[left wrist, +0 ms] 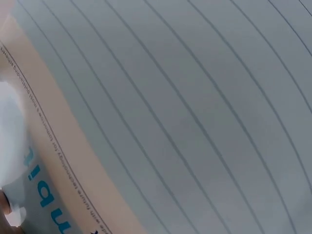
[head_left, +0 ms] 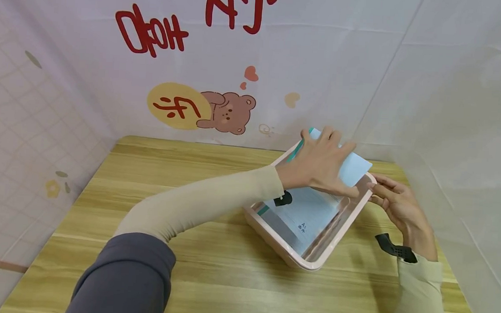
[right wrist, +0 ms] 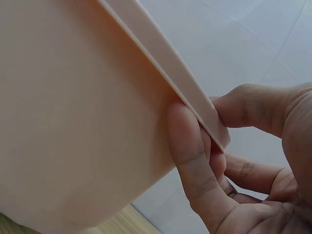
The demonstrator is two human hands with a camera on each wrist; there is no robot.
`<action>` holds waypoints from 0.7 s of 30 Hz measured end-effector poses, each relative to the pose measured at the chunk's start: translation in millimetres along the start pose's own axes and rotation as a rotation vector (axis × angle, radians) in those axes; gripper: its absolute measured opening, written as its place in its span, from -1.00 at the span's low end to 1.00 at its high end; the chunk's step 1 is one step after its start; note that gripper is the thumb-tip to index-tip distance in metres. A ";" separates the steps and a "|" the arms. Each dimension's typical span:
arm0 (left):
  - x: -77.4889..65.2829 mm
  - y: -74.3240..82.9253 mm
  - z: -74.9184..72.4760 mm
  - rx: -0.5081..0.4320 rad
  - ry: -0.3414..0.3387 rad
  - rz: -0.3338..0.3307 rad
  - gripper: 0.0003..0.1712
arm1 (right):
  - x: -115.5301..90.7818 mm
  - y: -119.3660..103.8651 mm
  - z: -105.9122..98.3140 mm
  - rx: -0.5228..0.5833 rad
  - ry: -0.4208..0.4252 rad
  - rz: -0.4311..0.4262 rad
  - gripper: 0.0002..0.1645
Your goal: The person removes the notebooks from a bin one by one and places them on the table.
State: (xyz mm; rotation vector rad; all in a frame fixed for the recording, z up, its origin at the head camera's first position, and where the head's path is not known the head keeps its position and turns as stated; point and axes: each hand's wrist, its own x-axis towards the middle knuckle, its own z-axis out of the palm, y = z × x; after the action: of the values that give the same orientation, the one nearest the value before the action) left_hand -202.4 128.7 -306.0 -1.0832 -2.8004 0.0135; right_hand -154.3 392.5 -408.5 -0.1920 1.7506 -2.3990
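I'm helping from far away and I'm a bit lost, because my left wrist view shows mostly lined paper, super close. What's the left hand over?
Observer: In the head view, the left hand is over a pale pink bin with paper in it.

Child: Oh! And what's the other hand doing?

Observer: The right hand is pinching the bin's rim between thumb and fingers; the right wrist view shows that up close.

Child: Cool. Are there any animals where you're looking?

Observer: Yes, a brown cartoon bear is printed on the white backdrop behind the table.
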 end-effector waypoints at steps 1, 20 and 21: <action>-0.2 -1.1 -4.1 0.000 0.005 -0.004 0.19 | 0.0 0.3 -0.1 0.000 -0.004 -0.003 -0.64; -15.9 -45.6 -73.6 -0.054 0.183 -0.125 0.08 | -0.2 1.7 0.4 -0.003 0.000 -0.015 -0.63; -17.4 -49.4 -78.1 -0.066 0.188 -0.134 0.08 | -0.1 1.7 0.6 -0.004 0.001 -0.014 -0.63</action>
State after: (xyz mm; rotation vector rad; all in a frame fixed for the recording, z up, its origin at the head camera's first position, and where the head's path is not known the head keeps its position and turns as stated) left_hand -212.3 77.2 -227.9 -0.8582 -2.7128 -0.1856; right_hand -154.0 391.5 -409.9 -0.2050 1.7610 -2.4056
